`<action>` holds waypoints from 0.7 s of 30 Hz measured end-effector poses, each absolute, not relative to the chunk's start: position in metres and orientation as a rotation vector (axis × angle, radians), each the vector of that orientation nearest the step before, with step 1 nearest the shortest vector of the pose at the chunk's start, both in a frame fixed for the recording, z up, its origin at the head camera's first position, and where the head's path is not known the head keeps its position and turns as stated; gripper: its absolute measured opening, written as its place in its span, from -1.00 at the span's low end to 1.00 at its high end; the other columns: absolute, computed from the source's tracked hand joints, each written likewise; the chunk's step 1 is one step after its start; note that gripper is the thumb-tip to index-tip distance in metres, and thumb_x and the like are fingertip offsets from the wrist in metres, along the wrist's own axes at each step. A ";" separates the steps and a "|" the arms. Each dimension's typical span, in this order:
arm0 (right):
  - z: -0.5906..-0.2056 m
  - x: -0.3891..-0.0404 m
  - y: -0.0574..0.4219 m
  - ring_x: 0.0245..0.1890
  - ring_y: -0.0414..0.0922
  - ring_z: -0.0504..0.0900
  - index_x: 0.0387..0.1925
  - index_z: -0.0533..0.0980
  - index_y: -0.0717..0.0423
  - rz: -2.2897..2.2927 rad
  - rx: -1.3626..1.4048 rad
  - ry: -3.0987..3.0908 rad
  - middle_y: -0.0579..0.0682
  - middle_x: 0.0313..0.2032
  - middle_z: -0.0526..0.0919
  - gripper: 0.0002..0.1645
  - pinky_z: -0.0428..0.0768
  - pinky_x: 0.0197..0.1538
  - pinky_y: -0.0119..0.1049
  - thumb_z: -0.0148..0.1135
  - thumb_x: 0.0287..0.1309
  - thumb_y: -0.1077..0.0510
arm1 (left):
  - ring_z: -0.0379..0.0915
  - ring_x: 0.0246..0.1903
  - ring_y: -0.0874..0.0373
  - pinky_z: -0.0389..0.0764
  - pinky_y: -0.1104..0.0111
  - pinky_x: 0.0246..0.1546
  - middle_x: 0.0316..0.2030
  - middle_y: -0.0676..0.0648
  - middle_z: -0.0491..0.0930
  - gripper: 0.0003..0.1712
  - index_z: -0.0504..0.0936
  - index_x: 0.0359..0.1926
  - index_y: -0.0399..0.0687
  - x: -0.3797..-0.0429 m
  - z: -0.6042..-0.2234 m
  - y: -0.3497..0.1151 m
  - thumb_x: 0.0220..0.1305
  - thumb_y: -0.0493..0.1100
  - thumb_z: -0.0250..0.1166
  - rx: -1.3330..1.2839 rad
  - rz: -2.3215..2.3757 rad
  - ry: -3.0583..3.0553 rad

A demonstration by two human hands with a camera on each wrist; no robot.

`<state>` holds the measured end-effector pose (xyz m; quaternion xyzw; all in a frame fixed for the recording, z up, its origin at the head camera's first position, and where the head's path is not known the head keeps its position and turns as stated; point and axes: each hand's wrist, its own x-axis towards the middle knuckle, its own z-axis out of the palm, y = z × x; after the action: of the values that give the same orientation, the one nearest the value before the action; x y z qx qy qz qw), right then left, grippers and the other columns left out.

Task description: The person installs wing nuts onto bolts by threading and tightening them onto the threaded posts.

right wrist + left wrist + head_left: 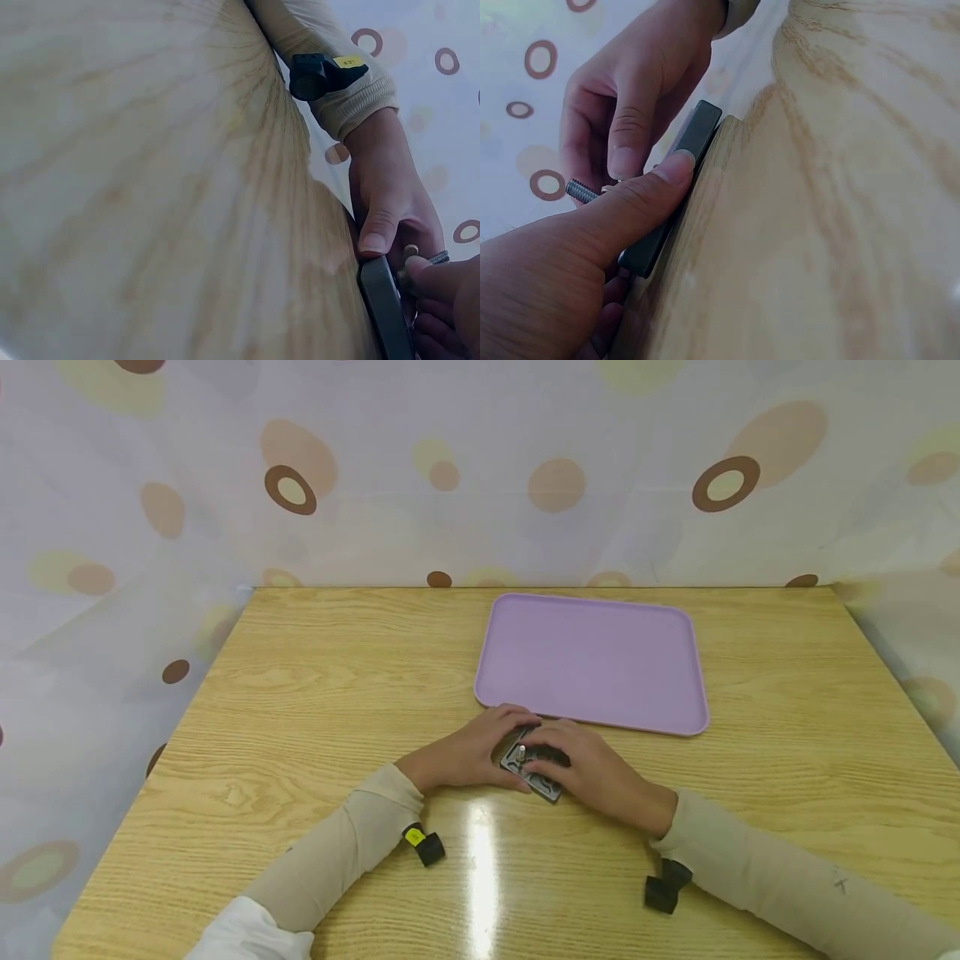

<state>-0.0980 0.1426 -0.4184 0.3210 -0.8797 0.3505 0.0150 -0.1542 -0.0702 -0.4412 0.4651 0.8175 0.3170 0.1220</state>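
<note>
A flat grey metal plate (546,788) with recessed shapes in its face lies on the table in front of the tray. A threaded bolt (580,191) stands up from it. My left hand (474,752) grips the plate by its edges, its thumb along the near side (676,166). Over the plate's face, my right hand (600,770) has thumb and fingers curled in at a small metal fitting (405,276) beside the bolt. The right fingers partly hide that fitting, and I cannot tell its exact kind.
A purple tray (592,664) with a raised rim lies just behind the hands, towards the table's back. The wooden table (315,693) reaches a patterned cloth (480,468) at the back and sides. Black wrist cameras (662,893) hang below both sleeves.
</note>
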 end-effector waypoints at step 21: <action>-0.420 -0.097 0.147 -0.16 -0.21 0.54 -0.26 0.58 -0.01 1.120 0.994 -2.695 -0.15 -0.21 0.61 -0.89 0.53 -0.09 -0.24 0.25 0.14 0.21 | 0.06 0.23 0.21 0.14 0.34 0.25 0.26 0.00 0.18 0.04 0.17 0.34 -0.03 -0.154 -0.442 -0.070 -0.07 0.30 0.38 1.333 0.934 2.388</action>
<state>-0.0974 0.1465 -0.4199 0.3223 -0.8738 0.3631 0.0290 -0.1538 -0.0700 -0.4419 0.4577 0.8198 0.3204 0.1254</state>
